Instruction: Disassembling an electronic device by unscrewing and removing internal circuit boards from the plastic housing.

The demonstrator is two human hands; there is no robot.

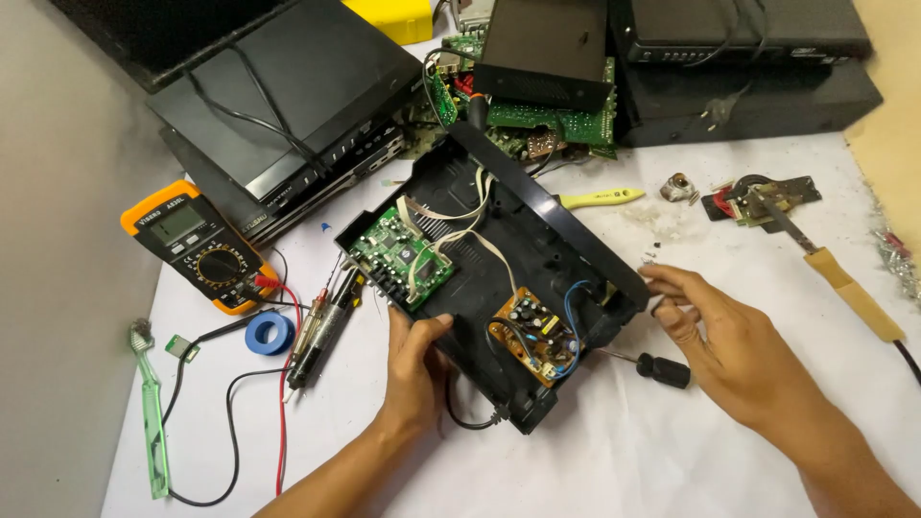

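So you've got that opened black set-top box chassis (499,278) sitting tilted on the white table (624,460), right in the middle of the mess, and both hands are on it. Your left hand (414,360) grips the near edge, thumb hooked over the rim just beside the green main board (401,257). Your right hand (715,336) is at the far right corner, fingers curled and pinched at the edge there; I can't tell if it's holding a small screw or just the plastic. What I'd worry about: the orange power supply board (535,331) sits right between your hands, with its blue wires (573,297) looping loose, and a slipped thumb could land on those capacitors, which may still hold charge. The white ribbon cables (451,235) arch from the green board across the tray, so twisting or lifting the chassis could tug them out. Also the black-handled screwdriver (662,369) lies just under the right corner, so the case could rock on it. The soldering iron (844,288) with the yellow handle is near your right wrist; I can't tell if it's hot, so mind the sleeve side. The multimeter (197,245) leads trail close to your left arm and could snag.
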